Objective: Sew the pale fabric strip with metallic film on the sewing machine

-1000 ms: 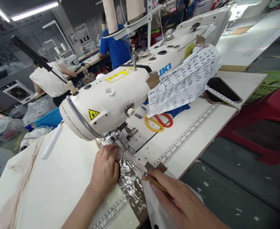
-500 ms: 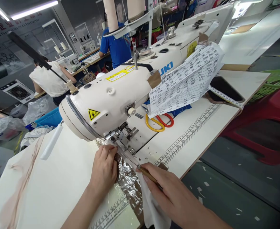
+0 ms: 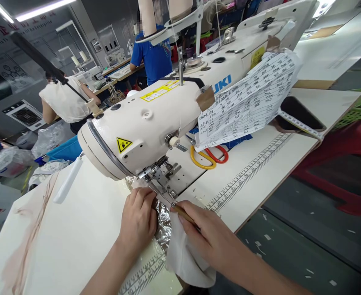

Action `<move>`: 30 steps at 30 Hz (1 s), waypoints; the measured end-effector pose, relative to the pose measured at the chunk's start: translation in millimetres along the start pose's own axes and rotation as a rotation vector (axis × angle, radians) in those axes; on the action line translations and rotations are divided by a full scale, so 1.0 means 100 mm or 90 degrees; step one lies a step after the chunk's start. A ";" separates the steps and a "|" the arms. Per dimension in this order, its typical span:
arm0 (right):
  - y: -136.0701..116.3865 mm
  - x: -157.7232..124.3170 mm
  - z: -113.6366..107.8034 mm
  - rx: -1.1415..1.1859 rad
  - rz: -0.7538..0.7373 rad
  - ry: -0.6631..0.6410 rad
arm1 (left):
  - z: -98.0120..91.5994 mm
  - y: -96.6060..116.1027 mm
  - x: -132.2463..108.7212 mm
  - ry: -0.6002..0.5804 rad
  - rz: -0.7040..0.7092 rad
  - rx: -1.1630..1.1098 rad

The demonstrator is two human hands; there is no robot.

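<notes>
My left hand [image 3: 140, 213] lies beside the needle area of a white sewing machine [image 3: 140, 123], its fingers bent together on pale fabric. Most of what is under those fingertips is hidden. In my right hand [image 3: 199, 229] is an awl [image 3: 185, 214] with a wooden handle, and its thin metal shaft points at the presser foot [image 3: 162, 172]. White fabric [image 3: 186, 258] hangs from below the right fingers over the table's front edge. Shiny clear film [image 3: 163, 227] covers the table between both hands.
Scissors with yellow and red handles [image 3: 203, 159] lie right of the needle area. A written sheet [image 3: 248, 98] is taped to the machine. Beyond it rests a dark phone [image 3: 300, 114] under a measuring tape. A red stool [image 3: 337, 164] stands at right; co-workers sit behind.
My right hand with the awl has shifted slightly left, closer to my left hand. The hanging fabric has swung left and spread wider. The whole view has moved a little.
</notes>
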State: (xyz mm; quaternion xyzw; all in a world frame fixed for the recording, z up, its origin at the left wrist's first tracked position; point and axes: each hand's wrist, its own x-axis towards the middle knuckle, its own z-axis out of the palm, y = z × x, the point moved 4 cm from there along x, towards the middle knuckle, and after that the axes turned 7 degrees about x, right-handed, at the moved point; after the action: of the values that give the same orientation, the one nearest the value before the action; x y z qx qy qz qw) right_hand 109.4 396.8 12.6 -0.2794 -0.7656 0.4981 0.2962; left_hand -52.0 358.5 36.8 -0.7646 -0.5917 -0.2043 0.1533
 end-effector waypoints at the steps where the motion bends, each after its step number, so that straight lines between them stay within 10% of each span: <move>1: 0.01 0.00 0.00 0.001 0.000 0.002 | 0.01 0.00 0.00 -0.007 -0.005 0.010; 18: -0.13 0.12 -0.04 -0.013 -0.044 0.014 | 0.11 -0.06 0.02 -0.067 -0.066 0.138; 30: -0.46 -0.11 0.17 -0.031 -0.272 0.028 | 0.11 -0.09 0.12 -0.053 -0.061 0.091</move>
State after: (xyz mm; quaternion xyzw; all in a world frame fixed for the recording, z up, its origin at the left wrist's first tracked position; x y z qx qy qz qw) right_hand 98.2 362.6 47.6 -0.1287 -0.8126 0.3993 0.4045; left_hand -56.9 376.4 32.8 -0.7301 -0.6468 -0.1367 0.1730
